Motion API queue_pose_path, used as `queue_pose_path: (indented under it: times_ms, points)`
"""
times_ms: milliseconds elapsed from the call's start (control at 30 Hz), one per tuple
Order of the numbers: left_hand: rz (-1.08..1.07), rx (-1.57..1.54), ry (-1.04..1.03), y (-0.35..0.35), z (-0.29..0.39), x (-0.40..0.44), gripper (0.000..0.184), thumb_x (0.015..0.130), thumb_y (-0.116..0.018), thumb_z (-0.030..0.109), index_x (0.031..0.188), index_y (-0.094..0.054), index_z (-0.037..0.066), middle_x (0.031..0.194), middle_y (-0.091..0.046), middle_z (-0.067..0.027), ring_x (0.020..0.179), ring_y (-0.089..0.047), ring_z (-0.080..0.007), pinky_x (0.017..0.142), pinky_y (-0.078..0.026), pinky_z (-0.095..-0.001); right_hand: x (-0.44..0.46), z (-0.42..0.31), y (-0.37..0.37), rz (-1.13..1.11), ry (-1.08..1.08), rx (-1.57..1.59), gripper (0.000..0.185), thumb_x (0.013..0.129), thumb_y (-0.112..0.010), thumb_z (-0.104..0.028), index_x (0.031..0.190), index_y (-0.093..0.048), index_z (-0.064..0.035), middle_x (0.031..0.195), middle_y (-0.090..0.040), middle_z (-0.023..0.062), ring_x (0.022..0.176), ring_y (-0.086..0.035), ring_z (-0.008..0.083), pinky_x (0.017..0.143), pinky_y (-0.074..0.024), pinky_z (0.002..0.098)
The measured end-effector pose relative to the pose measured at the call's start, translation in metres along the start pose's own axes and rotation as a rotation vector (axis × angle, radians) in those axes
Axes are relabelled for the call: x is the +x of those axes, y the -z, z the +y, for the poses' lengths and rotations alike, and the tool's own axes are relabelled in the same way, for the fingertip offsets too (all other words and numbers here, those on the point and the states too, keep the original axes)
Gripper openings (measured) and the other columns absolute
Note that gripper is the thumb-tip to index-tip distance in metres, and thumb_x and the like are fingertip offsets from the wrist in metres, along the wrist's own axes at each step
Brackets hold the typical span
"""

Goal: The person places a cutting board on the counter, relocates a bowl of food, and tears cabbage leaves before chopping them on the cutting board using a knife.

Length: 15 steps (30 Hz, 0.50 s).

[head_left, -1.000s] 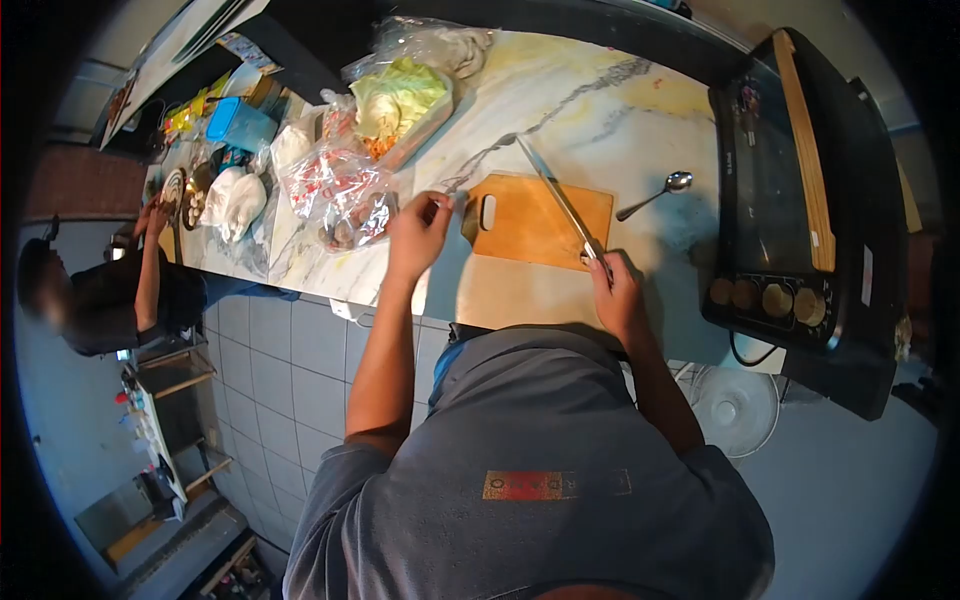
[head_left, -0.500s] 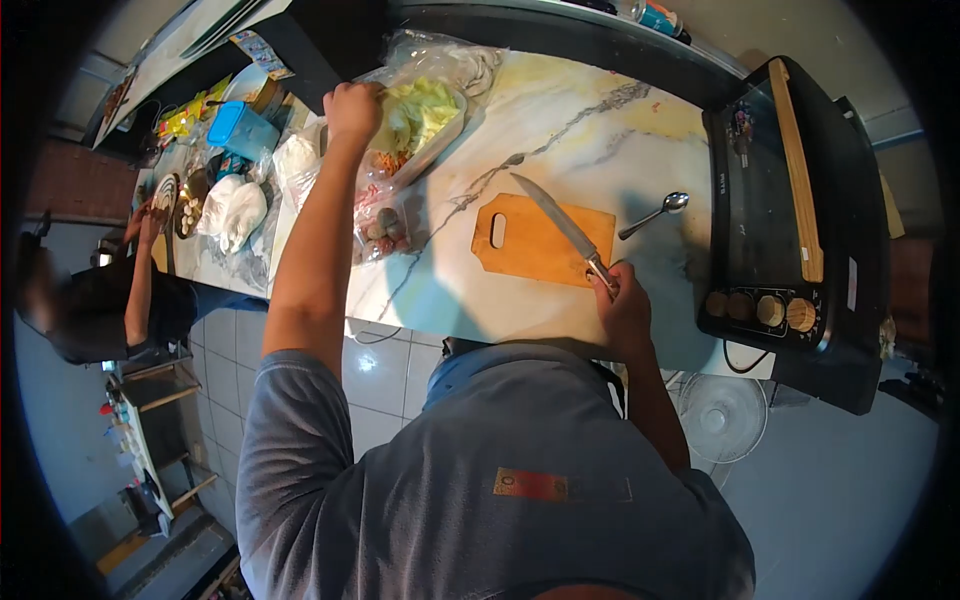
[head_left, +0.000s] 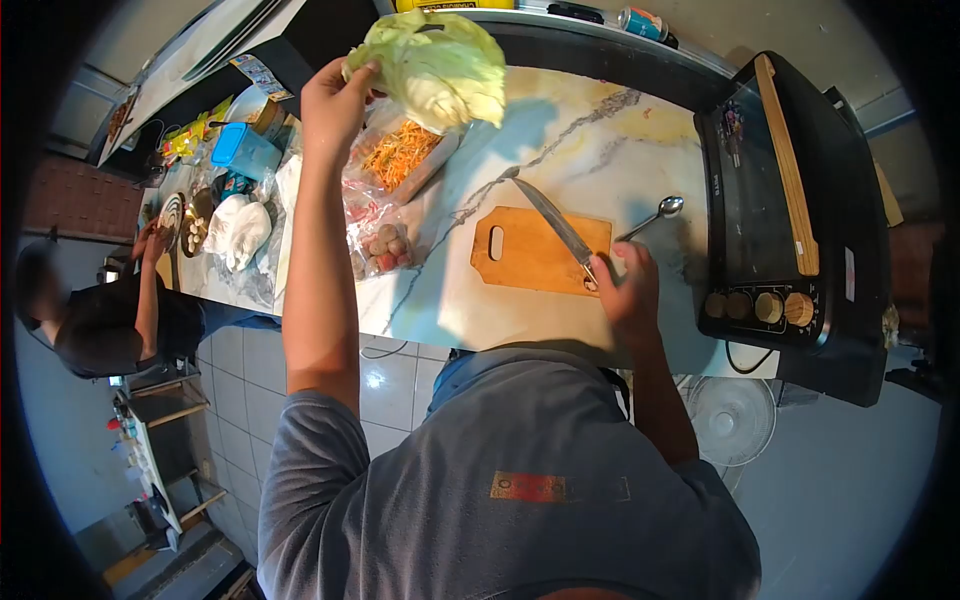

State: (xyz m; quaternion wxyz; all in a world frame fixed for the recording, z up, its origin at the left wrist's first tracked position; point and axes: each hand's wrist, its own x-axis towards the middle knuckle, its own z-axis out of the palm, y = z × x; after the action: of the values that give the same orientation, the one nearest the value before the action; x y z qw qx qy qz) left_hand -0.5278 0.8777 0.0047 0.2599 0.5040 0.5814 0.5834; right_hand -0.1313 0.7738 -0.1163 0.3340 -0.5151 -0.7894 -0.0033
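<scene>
Fingers of the left hand (head_left: 334, 104) are closed on the near edge of a pale green cabbage (head_left: 440, 72), holding it up off the surface (head_left: 600, 115); in the head view it overlaps the far end of a tray (head_left: 432, 168) with shredded carrot (head_left: 402, 152) in it. Fingers of the right hand (head_left: 632, 292) are curled around the handle of a knife (head_left: 556, 222), its blade slanting across a wooden chopping board (head_left: 520, 262); whether steel and wood touch, I cannot tell.

Progress looks early, as I judge it: the cabbage is picked up and the knife is in hand, but the cabbage is not yet on the board and is well apart from the blade.

The left arm stretches far forward, nearly straight, passing beside a clear bag of round items (head_left: 386, 246). Thumb and fingers meet at the leaf's edge. By contrast, the right arm is kept close to the body, its hand at the board's near right corner, just beside the handle end of a spoon (head_left: 668, 208).
</scene>
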Motion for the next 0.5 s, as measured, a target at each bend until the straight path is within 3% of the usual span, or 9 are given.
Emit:
queue_pose_path:
  times_ms: [67,100,167,200,267,367,433,500]
  points:
    - [-0.029,-0.028,0.036,-0.016,0.014,-0.023,0.015,0.09,-0.063,0.014,0.093,-0.068,0.0,0.079,-0.067,-0.0037,0.067,-0.062,-0.0113,0.062,-0.047,-0.0237,0.014,-0.012,0.0,-0.302,-0.391,0.416,0.038,0.085,-0.07,-0.027,0.109,-0.055,-0.002,0.099,-0.062,0.0117,0.084,-0.062,0.0257,0.076,-0.0481,0.0354]
    - [-0.057,-0.056,0.072,-0.025,0.019,-0.035,0.015,0.09,-0.065,0.016,0.091,-0.068,0.002,0.079,-0.067,-0.0027,0.067,-0.059,-0.0109,0.064,-0.046,-0.023,0.017,-0.015,-0.008,-0.303,-0.399,0.417,0.038,0.085,-0.07,-0.027,0.109,-0.055,-0.002,0.099,-0.062,0.0117,0.084,-0.062,0.0257,0.076,-0.0481,0.0354]
    - [-0.11,-0.135,0.198,-0.041,0.011,-0.055,0.016,0.089,-0.066,0.016,0.095,-0.068,0.002,0.084,-0.067,-0.0048,0.069,-0.058,-0.0119,0.067,-0.048,-0.025,0.023,-0.021,-0.026,-0.435,-0.53,0.981,0.037,0.092,-0.063,-0.031,0.115,-0.055,-0.0029,0.111,-0.063,0.0093,0.094,-0.063,0.0201,0.08,-0.0488,0.0333]
    - [-0.114,-0.208,0.229,-0.053,0.015,-0.069,0.016,0.09,-0.065,0.015,0.095,-0.068,0.0,0.084,-0.068,-0.0059,0.069,-0.06,-0.0119,0.066,-0.049,-0.0253,0.032,-0.028,-0.024,-0.433,-0.539,0.982,0.037,0.092,-0.063,-0.031,0.115,-0.055,-0.0029,0.111,-0.063,0.0093,0.094,-0.063,0.0201,0.08,-0.0488,0.0333]
    - [-0.121,-0.338,0.333,-0.074,0.019,-0.102,0.018,0.091,-0.064,0.016,0.097,-0.068,-0.001,0.085,-0.069,-0.0069,0.071,-0.062,-0.0121,0.067,-0.049,-0.0255,0.053,-0.045,-0.014,-0.502,-0.899,1.497,0.041,0.1,-0.049,-0.031,0.128,-0.048,-0.0009,0.125,-0.058,0.0115,0.109,-0.06,0.0219,0.089,-0.0479,0.0359]
    - [-0.152,-0.35,0.466,-0.088,-0.011,-0.143,0.022,0.092,-0.064,0.018,0.105,-0.065,0.0,0.09,-0.069,-0.006,0.074,-0.063,-0.0117,0.067,-0.048,-0.0241,0.05,-0.043,-0.03,-0.394,-0.849,1.65,0.048,0.1,-0.046,-0.036,0.135,-0.043,-0.0027,0.13,-0.055,0.0149,0.114,-0.058,0.0231,0.093,-0.0475,0.0403]
    - [-0.185,-0.323,0.499,-0.088,-0.028,-0.166,0.02,0.093,-0.063,0.018,0.104,-0.064,0.001,0.085,-0.068,-0.0049,0.075,-0.064,-0.0111,0.065,-0.047,-0.0235,0.048,-0.041,-0.026,-0.396,-0.862,1.744,0.043,0.099,-0.05,-0.028,0.132,-0.048,-0.0021,0.126,-0.058,0.0131,0.111,-0.06,0.0231,0.091,-0.0497,0.0402]
    - [-0.216,-0.313,0.552,-0.085,-0.033,-0.181,0.026,0.091,-0.065,0.02,0.108,-0.062,0.0,0.091,-0.067,-0.0075,0.078,-0.065,-0.0126,0.067,-0.048,-0.0248,0.042,-0.036,-0.027,-0.424,-0.879,1.453,0.035,0.097,-0.053,-0.021,0.126,-0.054,-0.0009,0.116,-0.063,0.0102,0.103,-0.063,0.0186,0.085,-0.0515,0.0338]
